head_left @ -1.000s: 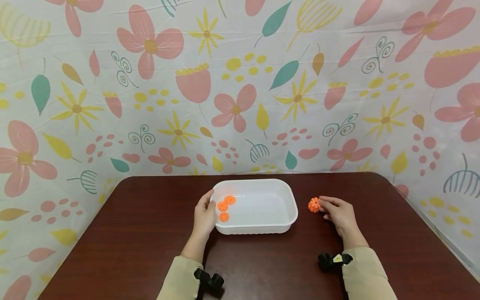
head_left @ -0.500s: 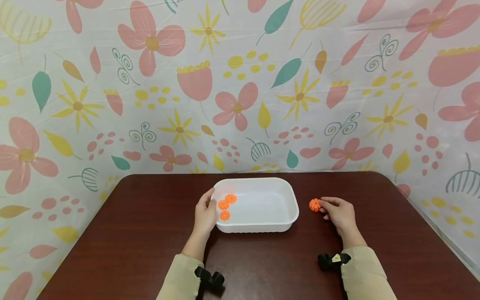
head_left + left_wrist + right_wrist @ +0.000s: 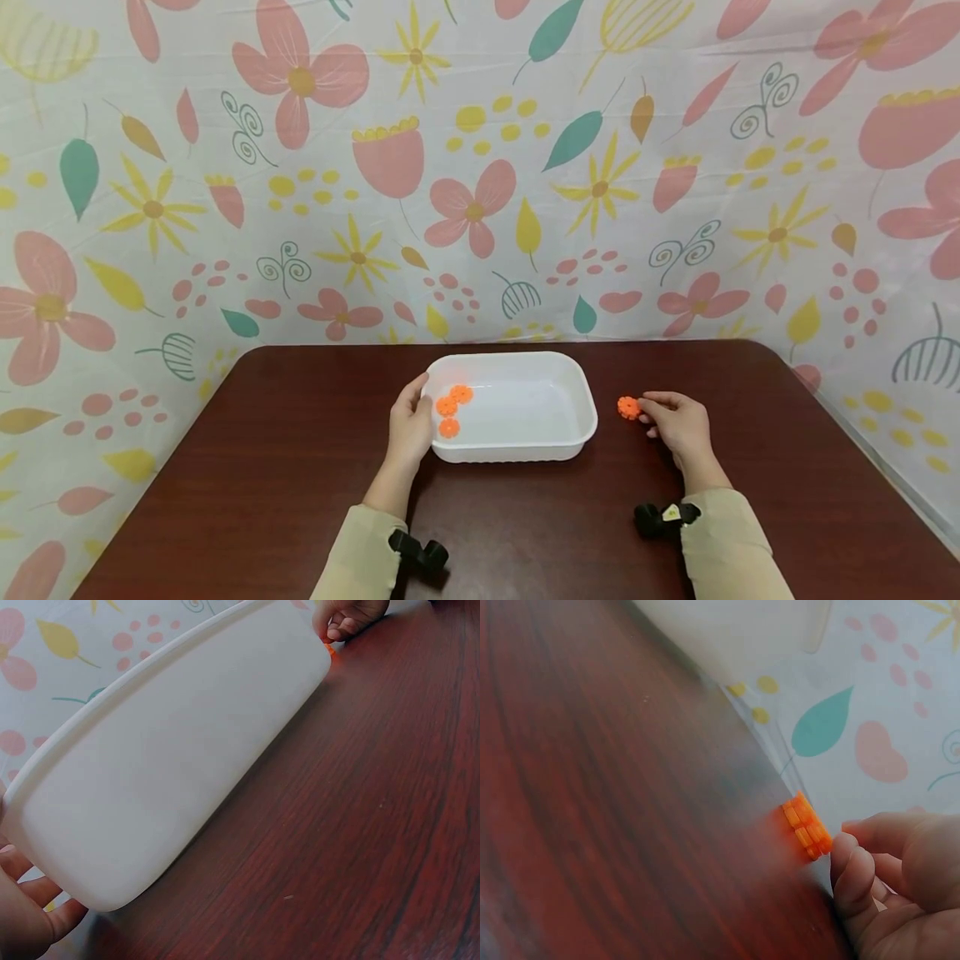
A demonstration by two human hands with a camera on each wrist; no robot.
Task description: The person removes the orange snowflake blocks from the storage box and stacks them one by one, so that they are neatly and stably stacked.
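A white plastic tub sits on the table, with orange notched discs lying in its left end. My left hand grips the tub's left side, thumb over the rim; in the left wrist view its fingers reach under the near corner. Right of the tub, my right hand pinches at a small stack of orange notched discs on the table. Seen edge-on in the right wrist view, the stack has layers close together, beside the thumb and fingertips.
Everything stands on a dark reddish-brown wooden table. A flower-printed cloth hangs behind its far edge. Black wrist cameras are strapped over both beige sleeves.
At the right hand, the upper orange disc has come down level with the one beneath, so the stack looks flatter. Left hand and tub stay put; the head view has tilted slightly.
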